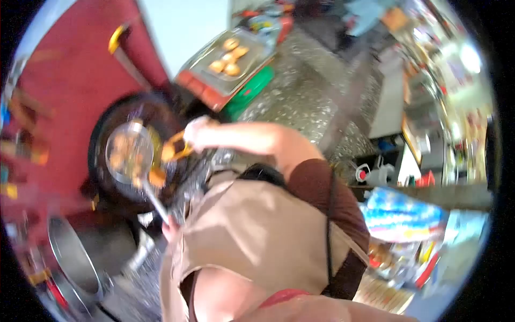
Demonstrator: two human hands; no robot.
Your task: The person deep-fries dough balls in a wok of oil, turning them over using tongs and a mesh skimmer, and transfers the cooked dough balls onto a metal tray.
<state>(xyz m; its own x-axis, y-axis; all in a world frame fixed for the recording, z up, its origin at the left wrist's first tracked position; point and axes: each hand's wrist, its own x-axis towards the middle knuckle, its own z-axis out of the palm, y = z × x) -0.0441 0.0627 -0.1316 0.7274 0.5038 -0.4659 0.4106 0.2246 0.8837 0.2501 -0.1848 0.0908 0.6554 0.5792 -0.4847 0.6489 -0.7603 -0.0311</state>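
Observation:
My left hand [170, 229], mostly hidden by the apron, is closed around the pale handle of a round strainer [110, 153]. Several browned fried pieces [129, 155] lie in the strainer, which is over a large dark wok [99, 129]. My right hand [197, 133] is at the wok's near rim, its fingers closed on an orange-yellow tool [174, 150], too blurred to name exactly. Beside the strainer shows another orange piece [157, 176]; whether it is food or part of the tool I cannot tell.
Past my right hand, a metal tray [249, 67] with several golden round pieces rests on a red box [201, 88], near a green container [252, 94]. A tall metal pot [72, 252] stands at lower left. A yellow-ended handle [120, 48] sticks out behind the wok. Shelving lines the right.

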